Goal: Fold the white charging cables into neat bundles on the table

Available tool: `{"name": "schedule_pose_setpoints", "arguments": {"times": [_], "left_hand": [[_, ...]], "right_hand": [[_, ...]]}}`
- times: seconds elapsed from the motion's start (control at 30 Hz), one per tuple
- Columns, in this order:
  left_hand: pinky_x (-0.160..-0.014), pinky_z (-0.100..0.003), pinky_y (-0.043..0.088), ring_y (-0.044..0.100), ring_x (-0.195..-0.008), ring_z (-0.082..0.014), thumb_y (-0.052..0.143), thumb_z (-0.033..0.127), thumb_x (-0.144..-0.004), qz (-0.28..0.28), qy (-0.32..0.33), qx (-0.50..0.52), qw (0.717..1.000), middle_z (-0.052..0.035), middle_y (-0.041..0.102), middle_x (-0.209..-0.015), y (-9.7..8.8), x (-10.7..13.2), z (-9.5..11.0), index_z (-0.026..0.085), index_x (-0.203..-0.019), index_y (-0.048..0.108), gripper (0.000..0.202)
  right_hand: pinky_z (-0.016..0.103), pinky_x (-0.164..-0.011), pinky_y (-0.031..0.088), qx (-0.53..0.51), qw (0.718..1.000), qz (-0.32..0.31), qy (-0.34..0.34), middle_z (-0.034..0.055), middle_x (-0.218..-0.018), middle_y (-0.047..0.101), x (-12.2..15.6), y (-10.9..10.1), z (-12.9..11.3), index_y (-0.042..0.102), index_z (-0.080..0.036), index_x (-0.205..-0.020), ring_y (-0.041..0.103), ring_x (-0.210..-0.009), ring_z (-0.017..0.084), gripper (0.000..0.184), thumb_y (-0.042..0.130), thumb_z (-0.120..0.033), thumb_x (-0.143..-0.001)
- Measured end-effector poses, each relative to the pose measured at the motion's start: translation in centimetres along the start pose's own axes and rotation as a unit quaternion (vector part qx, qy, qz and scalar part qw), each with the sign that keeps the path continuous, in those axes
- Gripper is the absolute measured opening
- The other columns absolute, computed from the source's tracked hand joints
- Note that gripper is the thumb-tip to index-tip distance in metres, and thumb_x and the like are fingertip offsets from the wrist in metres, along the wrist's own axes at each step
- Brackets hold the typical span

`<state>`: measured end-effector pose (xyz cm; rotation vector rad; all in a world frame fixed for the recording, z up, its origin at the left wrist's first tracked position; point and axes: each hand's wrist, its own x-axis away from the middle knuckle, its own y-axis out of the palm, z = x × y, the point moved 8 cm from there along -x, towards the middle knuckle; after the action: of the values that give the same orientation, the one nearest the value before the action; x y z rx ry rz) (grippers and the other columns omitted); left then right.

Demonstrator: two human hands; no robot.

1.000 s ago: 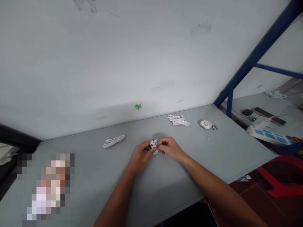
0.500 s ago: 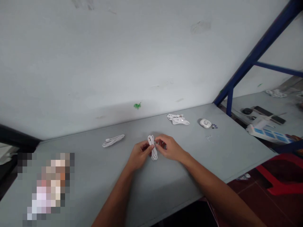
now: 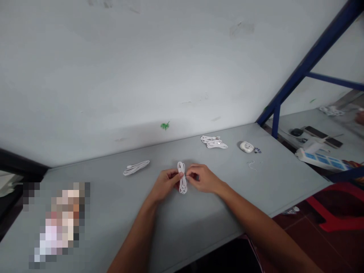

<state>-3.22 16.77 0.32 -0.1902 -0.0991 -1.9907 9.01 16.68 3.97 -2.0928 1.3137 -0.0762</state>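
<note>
Now white cable (image 3: 182, 178) bundled in narrow loops, upright over middle of counter (image 3: 227, 201); left grip (image 3: 166, 184) pinching upper loops, right grip (image 3: 202, 179) pressed against bundle. Second cable (image 3: 136, 168) coiled flat leftward; loose cable heap (image 3: 214, 142) near back edge.

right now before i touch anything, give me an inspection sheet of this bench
surface: grey table, pale wall behind it with a small green mark
job's things: white cable bundle, folded into narrow loops
clutter: coiled white cable to the left, heap of white cable at the back, round white case, thin white strand, blurred object at lower left, cannot tell what
grippers: left hand and right hand both pinch the bundle
cables: all white, plug ends too small to make out
surroundings: blue metal frame at right, red seat on a dark floor
</note>
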Motion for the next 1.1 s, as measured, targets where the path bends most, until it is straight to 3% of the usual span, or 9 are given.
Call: {"name": "schedule_pose_setpoints", "arguments": {"times": [0.1, 0.23, 0.37, 0.43, 0.5, 0.6, 0.67, 0.8, 1.1], "left_hand": [[-0.063, -0.025, 0.044, 0.056, -0.066, -0.0144, 0.063, 0.046, -0.086, 0.009, 0.077, -0.05, 0.996, -0.0013, 0.063, -0.07, 0.1, 0.2, 1.5, 0.014, -0.08, 0.067, 0.032], [-0.076, -0.029, 0.047, 0.061, -0.08, -0.0178, 0.062, 0.039, -0.088, 0.045, 0.145, -0.11, 0.982, -0.0055, 0.071, -0.087, 0.1, 0.6, 2.5, 0.016, -0.092, 0.072, 0.025], [-0.078, -0.028, 0.047, 0.061, -0.079, -0.0173, 0.062, 0.035, -0.088, 0.071, 0.172, -0.155, 0.97, -0.0057, 0.072, -0.087, 0.2, 0.7, 3.0, 0.017, -0.093, 0.074, 0.021], [-0.077, -0.028, 0.047, 0.061, -0.079, -0.0172, 0.061, 0.034, -0.088, 0.061, 0.169, -0.16, 0.971, -0.0051, 0.071, -0.085, 0.3, 0.7, 2.9, 0.017, -0.092, 0.073, 0.021], [-0.075, -0.028, 0.046, 0.06, -0.078, -0.0174, 0.059, 0.035, -0.09, 0.047, 0.152, -0.166, 0.973, -0.0045, 0.07, -0.084, 0.5, 0.7, 2.7, 0.016, -0.093, 0.072, 0.023], [-0.072, -0.028, 0.045, 0.058, -0.076, -0.0168, 0.056, 0.037, -0.091, 0.038, 0.118, -0.166, 0.978, -0.0036, 0.068, -0.082, 0.5, 0.6, 2.0, 0.016, -0.095, 0.069, 0.025], [-0.07, -0.028, 0.045, 0.057, -0.074, -0.0159, 0.053, 0.04, -0.093, 0.041, 0.11, -0.139, 0.983, -0.0033, 0.066, -0.082, 0.4, 0.4, 1.6, 0.015, -0.093, 0.066, 0.027], [-0.068, -0.027, 0.046, 0.057, -0.073, -0.0146, 0.053, 0.047, -0.092, 0.071, 0.099, -0.046, 0.991, -0.0028, 0.063, -0.081, -0.1, 0.0, 0.6, 0.016, -0.093, 0.058, 0.032], [-0.062, -0.026, 0.046, 0.06, -0.065, -0.0126, 0.064, 0.055, -0.084, 0.075, 0.034, 0.038, 0.996, 0.0007, 0.064, -0.076, -0.2, -0.3, -0.6, 0.018, -0.105, 0.05, 0.045]], "right_hand": [[0.023, -0.053, 0.038, -0.125, 0.981, -0.027, 0.147, -0.0029, -0.057, 0.056, 0.1, 0.7, 2.1, 0.062, -0.018, -0.066, 0.049, -0.053, 0.011, 0.015, 0.057, -0.017, -0.08], [0.024, -0.047, 0.038, -0.303, 0.908, -0.028, 0.289, -0.0033, -0.05, 0.054, 0.7, 1.8, 4.3, 0.062, -0.018, -0.059, 0.048, -0.048, 0.011, 0.011, 0.06, -0.019, -0.07], [0.022, -0.044, 0.038, -0.426, 0.825, -0.035, 0.368, -0.0009, -0.056, 0.058, 1.4, 2.6, 5.0, 0.062, -0.017, -0.06, 0.05, -0.05, 0.01, 0.005, 0.064, -0.02, -0.062], [0.022, -0.044, 0.037, -0.438, 0.814, -0.057, 0.376, -0.0013, -0.056, 0.057, 1.6, 2.9, 4.9, 0.06, -0.016, -0.062, 0.05, -0.05, 0.01, 0.009, 0.066, -0.022, -0.064], [0.022, -0.045, 0.038, -0.398, 0.841, -0.068, 0.359, -0.0028, -0.056, 0.055, 1.6, 2.8, 4.9, 0.058, -0.017, -0.064, 0.05, -0.049, 0.009, 0.015, 0.068, -0.027, -0.07], [0.023, -0.049, 0.039, -0.254, 0.919, -0.07, 0.292, -0.0047, -0.054, 0.053, 1.1, 1.9, 4.5, 0.052, -0.019, -0.065, 0.05, -0.047, 0.01, 0.027, 0.063, -0.035, -0.084], [0.024, -0.051, 0.039, -0.18, 0.949, -0.075, 0.246, -0.0049, -0.053, 0.053, 0.9, 1.6, 3.8, 0.048, -0.021, -0.067, 0.052, -0.048, 0.011, 0.03, 0.056, -0.038, -0.091], [0.025, -0.055, 0.039, -0.144, 0.966, -0.085, 0.199, -0.0057, -0.055, 0.051, 0.7, 1.6, 2.5, 0.047, -0.022, -0.074, 0.051, -0.051, 0.013, 0.027, 0.046, -0.037, -0.097], [0.025, -0.058, 0.031, -0.055, 0.991, 0.002, 0.123, -0.004, -0.067, 0.049, 0.1, 0.0, 1.4, 0.049, -0.021, -0.076, 0.041, -0.06, 0.012, 0.017, 0.046, -0.025, -0.093]]}}
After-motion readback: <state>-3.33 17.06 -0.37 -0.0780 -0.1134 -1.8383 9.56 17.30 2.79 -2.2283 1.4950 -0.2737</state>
